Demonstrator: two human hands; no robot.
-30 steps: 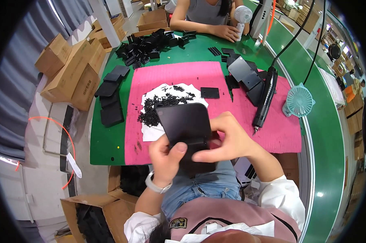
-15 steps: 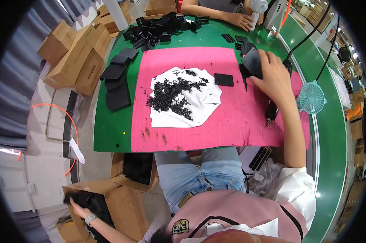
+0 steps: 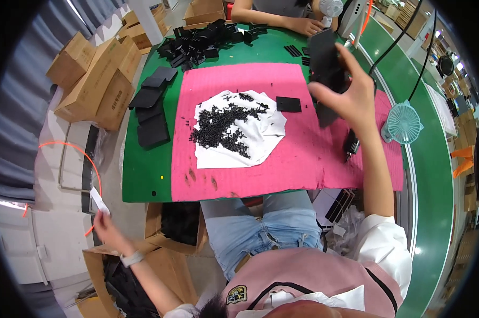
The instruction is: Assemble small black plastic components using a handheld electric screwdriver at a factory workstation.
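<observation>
My right hand (image 3: 351, 98) is closed on a black rectangular panel (image 3: 327, 58) at the right of the pink mat, thumb and fingers at its sides; motion blurs the panel's lower part. On the left, my left hand (image 3: 111, 233) hangs above an open carton of black parts (image 3: 124, 283), its fingers stretched out and nothing plainly in them. Its fingertips overlap the lower end of a white strip (image 3: 98, 200) on an orange tube; whether they touch is unclear. Many small black screws (image 3: 218, 127) lie on a white cloth (image 3: 263, 146), beside a flat black plate (image 3: 288, 104).
The pink mat (image 3: 250, 183) covers much of the green table (image 3: 144, 185). Black covers (image 3: 153, 132) line its left, with a heap of black parts (image 3: 207, 42) behind. A power screwdriver (image 3: 351, 146) and small fan (image 3: 403, 124) stand right. Across sits another person (image 3: 303, 25).
My left hand has risen out of the carton and no longer shows the dark piece. My right hand has lifted the black panel, which now stands more upright.
</observation>
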